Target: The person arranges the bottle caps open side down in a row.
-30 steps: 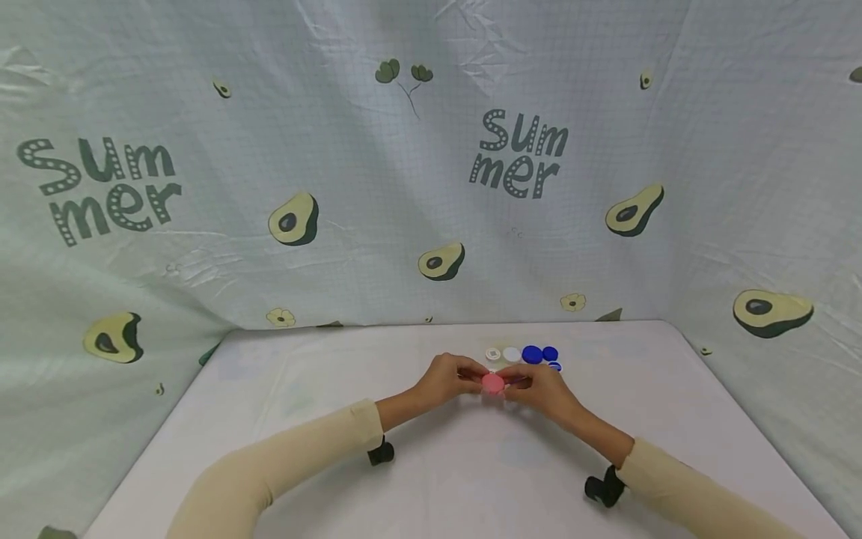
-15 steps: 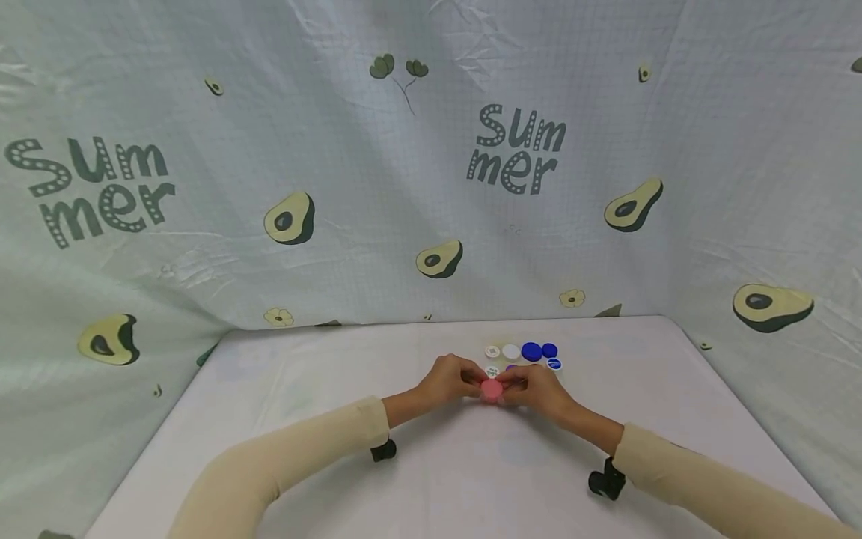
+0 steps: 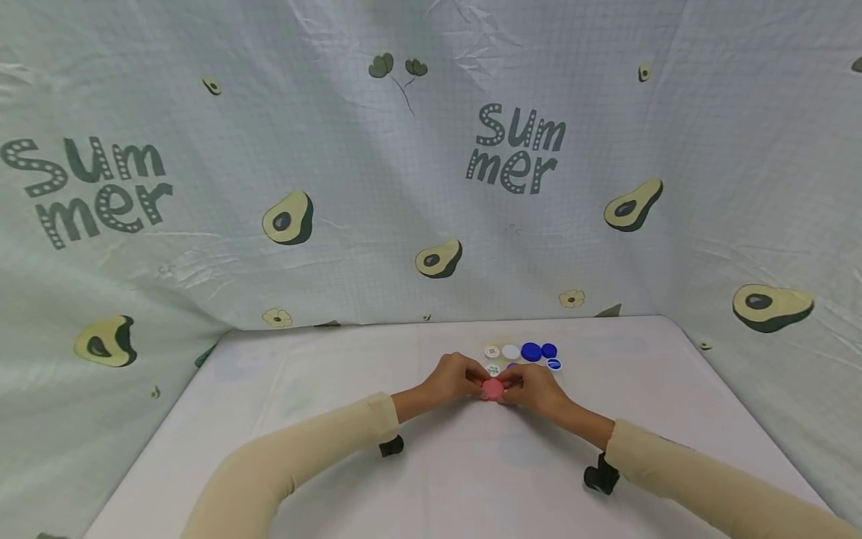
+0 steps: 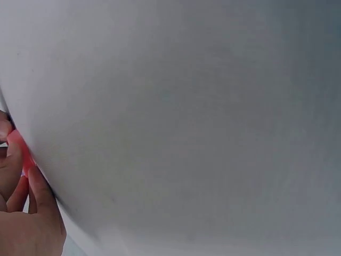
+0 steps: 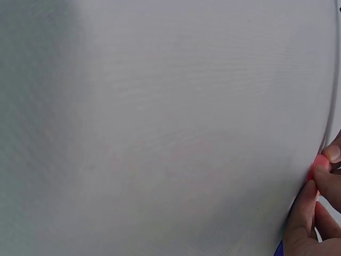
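Note:
A round pink bottle cap (image 3: 493, 390) lies low at the white table between both hands. My left hand (image 3: 452, 376) pinches its left side with bent fingers, and my right hand (image 3: 539, 388) pinches the right side. The left wrist view shows the pink cap (image 4: 20, 149) at the left edge among fingers. At the right edge of the right wrist view, fingertips hold the same cap (image 5: 318, 166). Just behind sits a white cap with a printed mark (image 3: 493, 370). A purple-blue cap (image 3: 512, 366) is partly covered by the right hand.
Farther back on the table (image 3: 350, 359) stand a white cap with a square mark (image 3: 492, 352), a plain white cap (image 3: 511, 352), a large blue cap (image 3: 531, 352) and a smaller blue cap (image 3: 548, 350). A blue-and-white cap (image 3: 554, 364) lies right. A printed curtain (image 3: 350, 150) hangs behind.
The pink cap has come down slightly toward the person, both hands holding it throughout. The printed white cap behind it now shows more. The forearms have shifted a little inward.

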The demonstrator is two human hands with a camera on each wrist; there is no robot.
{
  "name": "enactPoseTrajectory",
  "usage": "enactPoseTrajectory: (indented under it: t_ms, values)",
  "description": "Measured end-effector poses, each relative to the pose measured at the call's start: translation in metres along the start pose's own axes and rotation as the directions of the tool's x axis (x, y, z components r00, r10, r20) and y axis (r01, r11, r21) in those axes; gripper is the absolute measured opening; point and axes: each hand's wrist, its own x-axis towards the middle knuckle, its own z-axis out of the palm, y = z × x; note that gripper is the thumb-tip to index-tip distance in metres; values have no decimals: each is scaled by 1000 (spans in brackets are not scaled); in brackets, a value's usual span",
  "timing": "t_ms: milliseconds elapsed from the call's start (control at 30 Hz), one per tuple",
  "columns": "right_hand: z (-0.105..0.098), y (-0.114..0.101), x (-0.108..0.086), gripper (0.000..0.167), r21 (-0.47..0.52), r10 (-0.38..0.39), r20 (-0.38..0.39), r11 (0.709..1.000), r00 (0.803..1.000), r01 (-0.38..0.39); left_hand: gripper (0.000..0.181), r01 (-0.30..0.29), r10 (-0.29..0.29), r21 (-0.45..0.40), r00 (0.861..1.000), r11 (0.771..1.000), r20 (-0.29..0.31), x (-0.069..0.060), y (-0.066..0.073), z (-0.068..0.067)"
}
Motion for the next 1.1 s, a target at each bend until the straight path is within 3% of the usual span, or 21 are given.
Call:
enactPoseTrajectory:
  t_ms: [200, 500, 833, 967, 1100]
  values:
    - [-3, 0, 2, 24, -26, 3, 23, 1000, 1000, -3, 24, -14, 14, 1, 1000, 1000, -2, 0, 1, 0]
    - [-9, 6, 3, 25, -30, -59, 78, 998, 995, 62, 24, -24, 24, 6, 1000, 1000, 5, 0, -2, 3]
    - [-7, 3, -1, 24, -54, -48, 26, 997, 999, 50, 29, -4, 4, 28, 1000, 1000, 11, -1, 0, 0]
    - [-12, 1, -12, 24, -80, -29, 35, 996, 999, 31, 31, 1, -8, 98, 998, 995, 69, -14, 1, -14]
    - [-35, -2, -32, 26, -150, -128, 44, 980, 991, 134, 30, -57, 25, 259, 992, 964, 127, -41, 3, -48]
